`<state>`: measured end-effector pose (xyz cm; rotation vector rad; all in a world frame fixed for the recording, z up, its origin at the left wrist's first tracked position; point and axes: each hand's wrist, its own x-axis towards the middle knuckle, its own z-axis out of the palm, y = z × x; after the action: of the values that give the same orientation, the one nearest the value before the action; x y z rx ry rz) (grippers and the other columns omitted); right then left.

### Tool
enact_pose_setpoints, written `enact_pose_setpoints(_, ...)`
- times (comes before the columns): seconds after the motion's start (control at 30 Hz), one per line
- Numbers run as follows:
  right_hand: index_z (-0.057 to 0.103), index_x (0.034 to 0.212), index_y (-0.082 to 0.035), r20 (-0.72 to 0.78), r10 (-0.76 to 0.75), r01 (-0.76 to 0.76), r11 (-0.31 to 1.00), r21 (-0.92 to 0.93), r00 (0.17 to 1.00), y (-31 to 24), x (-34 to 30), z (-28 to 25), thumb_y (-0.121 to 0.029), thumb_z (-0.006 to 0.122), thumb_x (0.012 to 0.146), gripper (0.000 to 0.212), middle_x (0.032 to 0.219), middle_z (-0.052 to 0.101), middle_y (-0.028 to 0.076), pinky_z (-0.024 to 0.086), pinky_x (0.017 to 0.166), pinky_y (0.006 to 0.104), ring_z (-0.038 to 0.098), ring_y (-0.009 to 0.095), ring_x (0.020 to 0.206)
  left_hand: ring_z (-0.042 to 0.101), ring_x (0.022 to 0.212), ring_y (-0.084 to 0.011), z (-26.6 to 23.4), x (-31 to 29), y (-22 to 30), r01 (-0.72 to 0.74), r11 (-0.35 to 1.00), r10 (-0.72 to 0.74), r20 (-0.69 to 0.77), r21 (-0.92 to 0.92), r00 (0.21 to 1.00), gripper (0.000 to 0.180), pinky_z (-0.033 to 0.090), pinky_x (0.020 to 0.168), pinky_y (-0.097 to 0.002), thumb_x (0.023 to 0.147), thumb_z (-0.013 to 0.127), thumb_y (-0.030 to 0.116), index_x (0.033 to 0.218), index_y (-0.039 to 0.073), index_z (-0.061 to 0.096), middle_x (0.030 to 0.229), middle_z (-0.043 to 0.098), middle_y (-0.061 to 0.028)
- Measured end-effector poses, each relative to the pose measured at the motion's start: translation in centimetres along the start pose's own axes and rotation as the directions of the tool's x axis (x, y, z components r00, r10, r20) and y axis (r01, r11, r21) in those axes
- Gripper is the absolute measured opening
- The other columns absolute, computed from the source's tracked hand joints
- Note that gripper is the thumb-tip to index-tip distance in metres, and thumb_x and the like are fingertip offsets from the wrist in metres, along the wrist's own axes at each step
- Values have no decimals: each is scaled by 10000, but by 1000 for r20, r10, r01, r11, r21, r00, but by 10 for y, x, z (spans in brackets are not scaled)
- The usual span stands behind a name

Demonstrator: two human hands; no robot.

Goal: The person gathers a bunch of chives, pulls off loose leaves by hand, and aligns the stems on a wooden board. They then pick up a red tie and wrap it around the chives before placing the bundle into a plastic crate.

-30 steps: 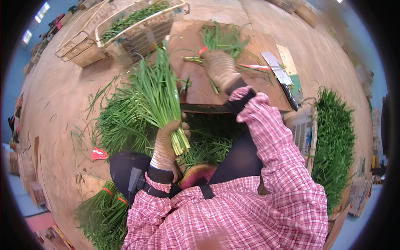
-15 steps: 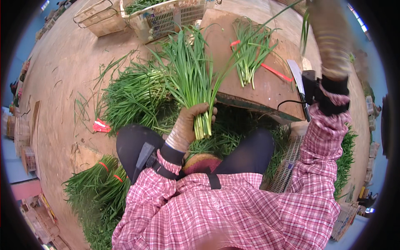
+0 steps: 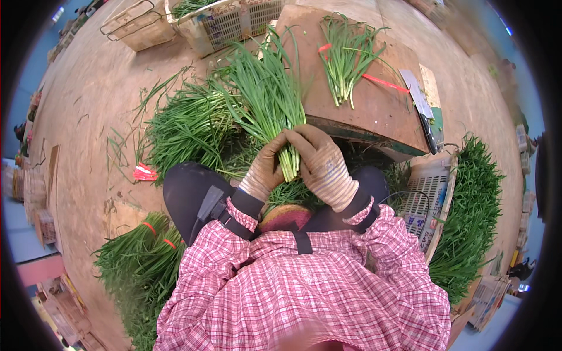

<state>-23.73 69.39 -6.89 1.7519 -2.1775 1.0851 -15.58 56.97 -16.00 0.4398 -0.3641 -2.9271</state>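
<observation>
First comes a big leaf pile [image 3: 190, 128], then the left hand [image 3: 263, 169] gripping the green bunch [image 3: 266, 88] by its pale stems, the right hand [image 3: 319, 164] wrapped around them too, then the brown surface [image 3: 380, 120] with a knife [image 3: 415, 95] at its edge.

Looking down on a wide tan floor [image 3: 76, 146], seeing blue walls [image 3: 24, 88] along both sides, catching pale light from a small window [image 3: 57, 14] at upper left, facing a low brown table [image 3: 380, 124], noticing a pink panel [image 3: 41, 269] at far left
</observation>
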Motion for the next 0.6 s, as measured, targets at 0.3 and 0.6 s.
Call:
enact_pose_setpoints(0.3,615,1124,-133,-44,74,-73,997,33,996,6,-26,-8,16,571,736,418,1139,622,140,415,963,455,561,338,1094,673,869,-201,26,-12,4,7,981,-4,-18,192,1000,426,572,749,-328,888,649,211,1248,-3,568,1028,679,-115)
enact_pose_setpoints(0.6,668,945,-63,111,233,-229,972,-47,966,10,22,2,-234,698,799,227,860,651,151,506,732,412,637,329,818,663,804,-193,10,-5,-11,-184,817,350,-217,546,911,358,574,657,-327,770,708,14,1110,12,596,970,659,-84)
